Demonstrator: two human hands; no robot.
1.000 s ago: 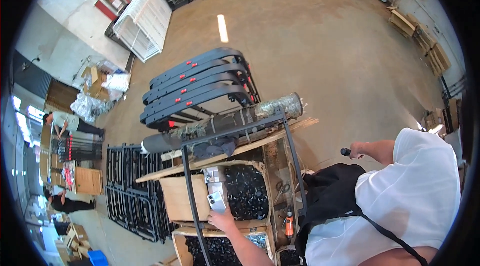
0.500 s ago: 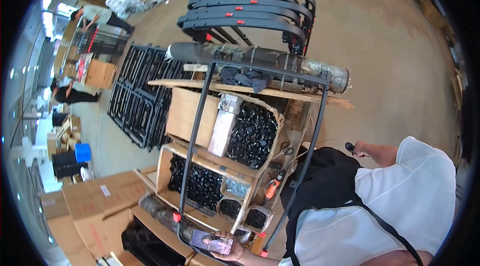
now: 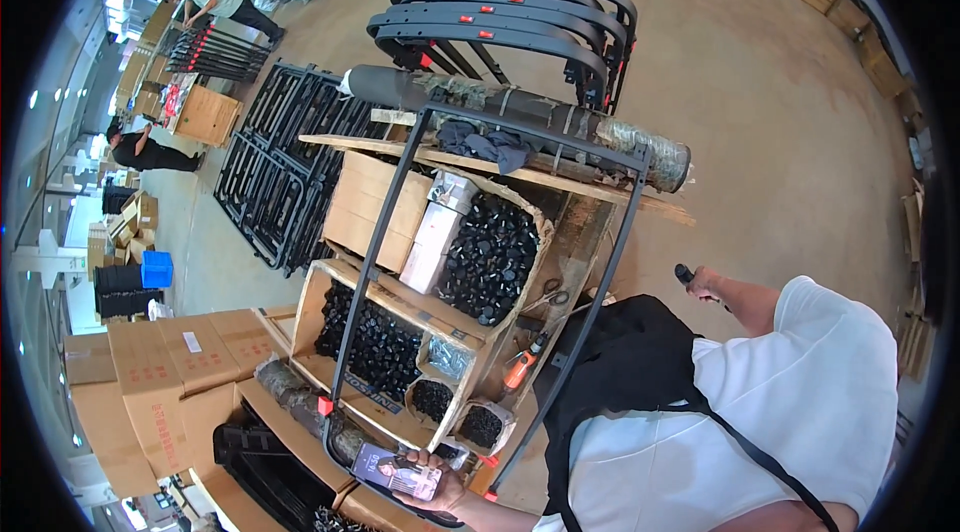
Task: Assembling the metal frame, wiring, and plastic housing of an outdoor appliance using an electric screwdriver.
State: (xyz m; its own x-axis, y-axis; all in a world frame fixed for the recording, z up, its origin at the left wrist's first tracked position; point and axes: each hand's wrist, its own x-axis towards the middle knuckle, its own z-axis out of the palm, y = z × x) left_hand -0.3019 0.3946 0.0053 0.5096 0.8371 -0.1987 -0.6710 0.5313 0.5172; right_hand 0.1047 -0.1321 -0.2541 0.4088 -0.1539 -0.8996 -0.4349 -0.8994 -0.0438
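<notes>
A lit smartphone point(image 3: 385, 470) with a picture of a person on its screen lies in my left hand point(image 3: 446, 492), fingers wrapped round its edge. It is beside the lower end of a black metal tube frame point(image 3: 388, 217) with red end pieces. Out to the right, clear of the frame, my right hand point(image 3: 706, 284) is closed round a short black rounded object point(image 3: 684, 274); its kind is unclear. Behind the frame stand a box of black plastic caps point(image 3: 490, 257) and a wooden bin of small black parts point(image 3: 368, 337). An orange-handled tool point(image 3: 520, 370) lies next to them.
A wrapped roll point(image 3: 385, 90) and a plank point(image 3: 560, 180) lie across the bench's far side. Curved black frames point(image 3: 500, 17) stack beyond, and flat black frames point(image 3: 270, 167) lie left. Cardboard boxes point(image 3: 150, 372) crowd the lower left. Two people point(image 3: 215, 0) work at the far left.
The whole view has shifted, so the bench and both hands appear farther left. The phone is still in my left hand, and the black object is still in my right.
</notes>
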